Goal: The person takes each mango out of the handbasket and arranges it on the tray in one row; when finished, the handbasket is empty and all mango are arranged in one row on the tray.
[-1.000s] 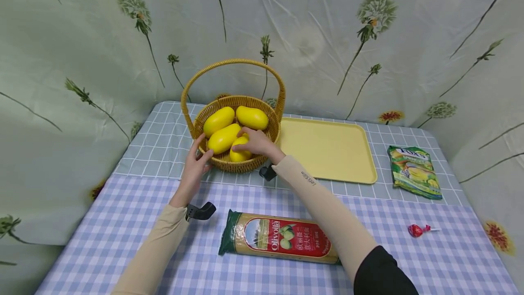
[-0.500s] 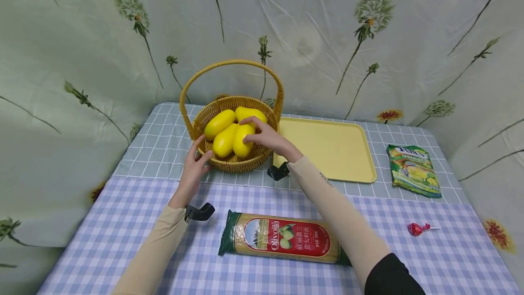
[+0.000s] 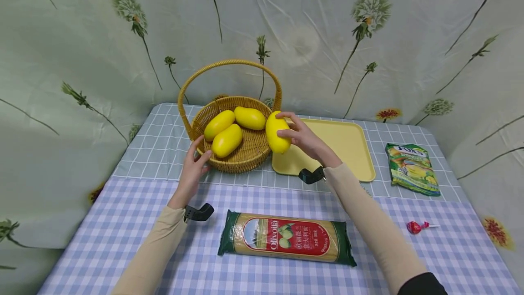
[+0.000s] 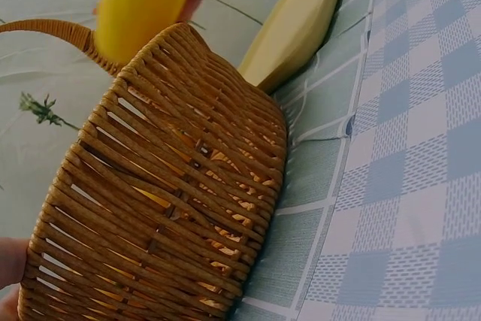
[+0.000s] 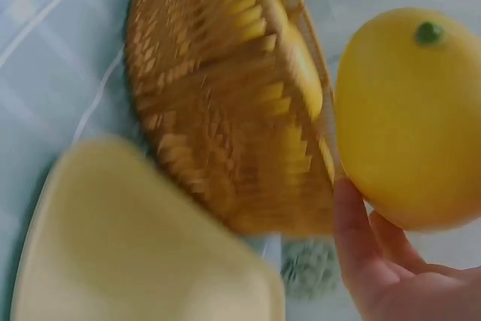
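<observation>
My right hand (image 3: 304, 138) holds a yellow mango (image 3: 276, 133) between thumb and fingers, raised at the right edge of the wicker basket (image 3: 241, 166) and overlapping the yellow tray (image 3: 344, 149) in the head view. A small green stem nub shows on this mango (image 5: 409, 118) in the right wrist view. At the basket's left front, my left hand (image 3: 192, 170) grips the rim with fingers and thumb. Inside the basket lie three more mangoes: one at left (image 3: 219, 125), one at the back (image 3: 250, 118) and one in front (image 3: 227, 140).
A pack of spaghetti (image 3: 286, 238) lies on the checked cloth nearer the person. To the right are a green candy bag (image 3: 412, 170) and a red lollipop (image 3: 415, 227). The basket's tall arched handle (image 3: 230, 62) stands up behind the mangoes. A floral curtain (image 3: 307, 49) hangs behind the table.
The right hand has lifted one mango out from among the others and carried it right, past the basket's rim. The left hand has stayed at the basket.
</observation>
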Demonstrator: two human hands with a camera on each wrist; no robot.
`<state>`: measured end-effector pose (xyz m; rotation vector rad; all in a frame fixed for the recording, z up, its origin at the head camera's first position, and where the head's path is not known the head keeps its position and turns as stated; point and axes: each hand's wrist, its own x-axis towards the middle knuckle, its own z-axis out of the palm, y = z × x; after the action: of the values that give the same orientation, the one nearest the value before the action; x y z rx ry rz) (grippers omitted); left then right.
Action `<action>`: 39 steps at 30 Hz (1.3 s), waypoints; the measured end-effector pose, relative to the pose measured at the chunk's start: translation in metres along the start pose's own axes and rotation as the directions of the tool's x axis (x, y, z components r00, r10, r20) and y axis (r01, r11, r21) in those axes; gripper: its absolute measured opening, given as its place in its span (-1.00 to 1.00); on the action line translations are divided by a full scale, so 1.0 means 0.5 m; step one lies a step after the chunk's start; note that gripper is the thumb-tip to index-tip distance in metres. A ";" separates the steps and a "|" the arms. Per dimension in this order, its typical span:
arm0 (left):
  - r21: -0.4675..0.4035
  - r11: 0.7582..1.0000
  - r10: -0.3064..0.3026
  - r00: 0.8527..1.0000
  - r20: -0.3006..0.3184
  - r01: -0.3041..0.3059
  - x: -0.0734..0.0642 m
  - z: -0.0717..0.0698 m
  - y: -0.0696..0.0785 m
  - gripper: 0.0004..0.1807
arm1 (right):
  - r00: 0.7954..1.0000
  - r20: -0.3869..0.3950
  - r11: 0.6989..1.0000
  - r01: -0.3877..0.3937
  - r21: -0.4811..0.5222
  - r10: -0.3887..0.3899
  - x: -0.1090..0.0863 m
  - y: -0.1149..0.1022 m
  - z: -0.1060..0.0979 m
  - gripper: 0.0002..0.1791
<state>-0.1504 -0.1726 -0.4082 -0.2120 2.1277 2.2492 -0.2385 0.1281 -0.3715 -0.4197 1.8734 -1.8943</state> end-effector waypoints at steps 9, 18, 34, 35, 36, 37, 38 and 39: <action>0.005 1.000 -0.003 1.000 -0.003 0.003 0.006 -0.003 -0.008 -0.35 | 0.995 -0.090 0.997 -0.041 0.065 0.047 -0.034 0.039 -0.061 -0.40; 0.033 0.999 0.010 1.000 -0.015 -0.010 0.025 -0.015 -0.039 -0.36 | 0.997 -0.069 0.999 -0.041 -0.014 0.040 -0.018 0.104 -0.080 -0.39; 0.047 0.999 0.026 0.999 -0.021 -0.025 0.017 -0.011 -0.032 -0.38 | 0.995 -0.042 0.990 -0.096 -0.099 0.092 0.012 0.126 -0.081 -0.39; 0.052 0.998 0.031 0.999 -0.021 -0.029 0.020 -0.013 -0.037 -0.38 | 0.995 -0.044 0.990 -0.097 -0.104 0.092 0.012 0.127 -0.082 -0.39; 0.058 0.998 0.036 0.999 -0.022 -0.035 0.022 -0.014 -0.041 -0.38 | 0.995 -0.048 0.990 -0.097 -0.106 0.092 0.011 0.127 -0.084 -0.39; 0.065 0.997 0.042 0.999 -0.023 -0.040 0.024 -0.015 -0.044 -0.38 | 0.994 -0.055 0.989 -0.099 -0.113 0.093 0.010 0.126 -0.084 -0.39; 0.071 0.996 0.048 0.999 -0.025 -0.046 0.025 -0.016 -0.047 -0.39 | 0.994 -0.063 0.988 -0.101 -0.119 0.094 0.008 0.125 -0.085 -0.39; 0.077 0.996 0.054 0.998 -0.026 -0.052 0.025 -0.016 -0.049 -0.39 | 0.993 -0.067 0.987 -0.106 -0.122 0.098 0.006 0.124 -0.086 -0.39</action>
<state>-0.1594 -0.1802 -0.4342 -0.1880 2.2546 2.2010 -0.2569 0.1643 -0.4352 -0.3019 2.0215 -1.7472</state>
